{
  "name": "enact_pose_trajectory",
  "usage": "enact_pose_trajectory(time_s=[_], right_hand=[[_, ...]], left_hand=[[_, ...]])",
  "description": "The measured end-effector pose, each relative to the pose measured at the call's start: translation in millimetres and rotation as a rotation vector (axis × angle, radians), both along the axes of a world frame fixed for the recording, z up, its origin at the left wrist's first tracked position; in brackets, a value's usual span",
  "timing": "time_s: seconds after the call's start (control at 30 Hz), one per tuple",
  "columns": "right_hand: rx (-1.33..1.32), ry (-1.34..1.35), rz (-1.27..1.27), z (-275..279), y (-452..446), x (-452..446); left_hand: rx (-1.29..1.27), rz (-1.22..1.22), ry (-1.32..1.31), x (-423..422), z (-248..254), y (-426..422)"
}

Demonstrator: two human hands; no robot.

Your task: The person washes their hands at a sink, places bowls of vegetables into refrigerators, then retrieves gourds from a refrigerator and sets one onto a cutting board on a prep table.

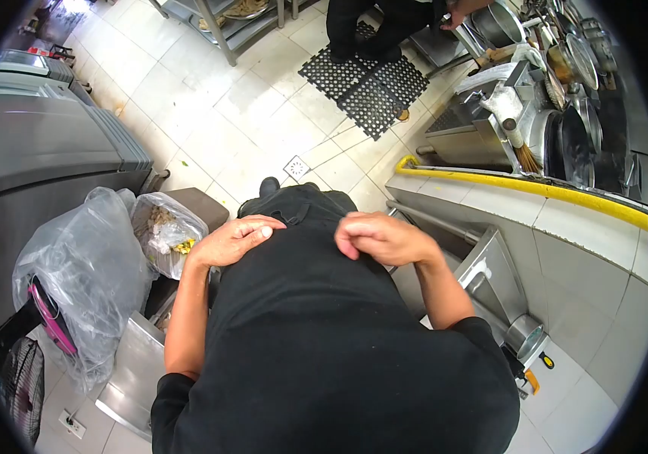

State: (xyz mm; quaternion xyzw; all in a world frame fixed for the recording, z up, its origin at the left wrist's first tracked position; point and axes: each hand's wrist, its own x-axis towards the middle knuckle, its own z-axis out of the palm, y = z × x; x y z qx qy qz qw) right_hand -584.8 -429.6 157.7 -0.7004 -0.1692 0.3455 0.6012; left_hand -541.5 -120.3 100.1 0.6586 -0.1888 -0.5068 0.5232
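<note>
My left hand rests at the front of my black clothing, its fingers stretched out together and nothing in it. Opposite it, my right hand hovers close to the cloth with fingers curled in. Nothing shows sticking out of that hand, though its palm is hidden from view. A plastic-lined bin with food scraps stands just beyond my left hand.
A clear plastic bag bulges at left beside a grey appliance. Another person's legs are on a black rubber mat. Along the right run a yellow pipe, pans and a brush. A floor drain lies ahead.
</note>
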Motion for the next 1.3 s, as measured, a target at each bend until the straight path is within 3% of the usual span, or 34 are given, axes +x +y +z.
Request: enact_pose_trajectory(time_s=[0.03,0.07,0.17,0.3,0.37,0.43,0.5,0.6,0.77,0.83,0.97,1.03,1.1,1.3], right_hand=[[0.066,0.223,0.091,4,-9,3],[0.155,0.285,-0.087,2,-12,-2],[0.022,0.134,-0.331,-2,-14,1],[0.140,0.196,-0.352,-2,6,2],[0.033,0.003,-0.203,-2,15,1],[0.007,-0.004,-0.185,-11,17,-1],[0.128,0.108,-0.358,-19,21,-4],[0.224,0.164,-0.411,-11,30,-2],[0.027,-0.051,-0.220,-10,30,1],[0.322,0.456,-0.299,-2,23,2],[0.222,0.211,-0.499,-11,13,1],[0.183,0.105,-0.456,-18,11,0],[0.061,0.004,-0.239,-12,12,1],[-0.008,0.151,-0.099,-2,10,6]], left_hand=[[0.006,-0.004,-0.012,1,-1,1],[0.012,-0.008,-0.023,1,-1,2],[0.049,0.020,-0.052,2,6,4],[0.023,0.033,-0.043,1,8,6],[-0.046,0.013,-0.096,1,12,7],[-0.057,0.009,-0.096,1,14,7],[-0.066,0.003,-0.095,0,13,8],[-0.056,0.010,-0.016,-2,8,9],[-0.079,0.025,0.060,-3,8,7],[-0.089,0.027,0.057,-3,7,8],[-0.116,0.062,0.085,-6,5,10],[-0.114,0.067,0.098,-6,5,10],[-0.111,0.070,0.114,-7,4,10],[-0.124,0.056,0.101,-6,3,11]])
